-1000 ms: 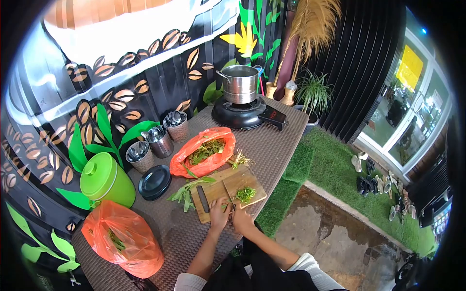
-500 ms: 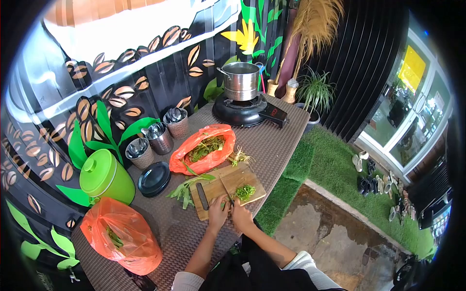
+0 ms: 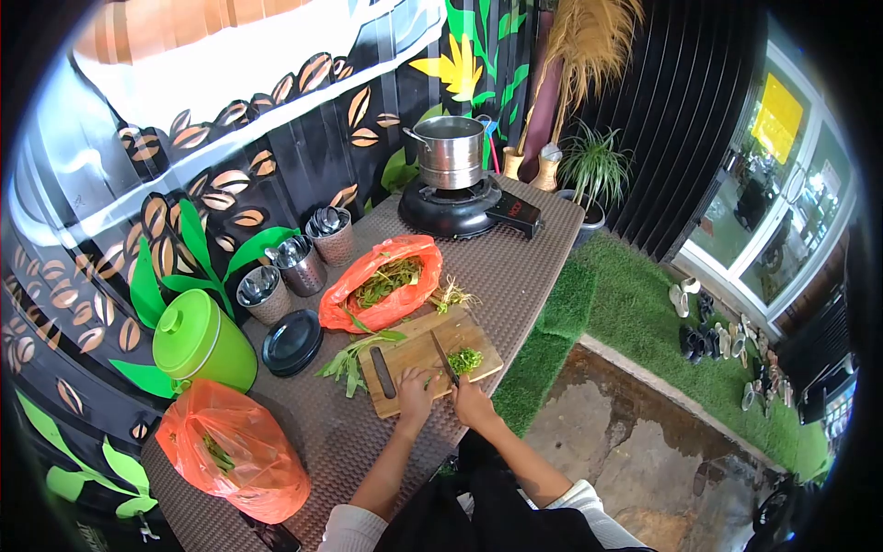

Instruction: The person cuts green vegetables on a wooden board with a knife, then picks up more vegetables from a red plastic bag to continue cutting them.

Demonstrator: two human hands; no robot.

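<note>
A wooden cutting board [image 3: 418, 348] lies near the table's front edge. My right hand [image 3: 471, 403] is closed round the handle of a knife [image 3: 443, 354], whose blade points away over the board, beside a small heap of chopped greens [image 3: 465, 360]. On the board left of the knife rests my left hand [image 3: 415, 391], fingers bent, with a bit of green at the fingertips; what it presses is too small to tell. Long leafy stems [image 3: 349, 362] lie across the board's left corner. Behind the board sits an open orange bag [image 3: 344, 308] full of greens, with pale roots [image 3: 452, 296] beside it.
A steel pot [image 3: 451, 152] stands on a black stove [image 3: 441, 213] at the table's far end. Along the wall are metal cups [image 3: 302, 269] of cutlery, black plates [image 3: 292, 341] and a green bucket [image 3: 207, 345]. A second orange bag [image 3: 248, 455] stands at front left.
The knife and my right hand have moved right, toward the chopped heap. My left hand is now slightly apart from my right hand. The view has shifted a little.
</note>
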